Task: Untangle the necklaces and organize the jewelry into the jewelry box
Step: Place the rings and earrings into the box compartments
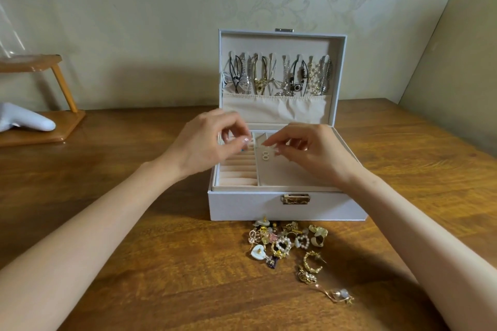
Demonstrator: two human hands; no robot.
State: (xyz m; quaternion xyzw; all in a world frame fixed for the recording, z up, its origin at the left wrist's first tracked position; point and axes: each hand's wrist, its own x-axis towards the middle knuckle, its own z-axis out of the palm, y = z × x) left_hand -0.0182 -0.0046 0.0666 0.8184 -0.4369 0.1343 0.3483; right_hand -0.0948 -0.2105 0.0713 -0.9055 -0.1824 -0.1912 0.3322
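Now your left hand [212, 140] pinches above the ring rolls [238, 169] in the box [287, 209], right hand [309, 148] pinching beside it; on what, I can't tell. Earrings [282, 243] lie heaped before the box. Slacken either pinch and something tiny could slip between rolls.

Gleaming glossy over the grained wood counter [188, 277]. Showing matt, textured covering on the jewelry box [242, 208], soft cloth lining [290, 177], shiny metal clasp [296, 198]. Glinting gold metal and pearl among the earrings [285, 243].
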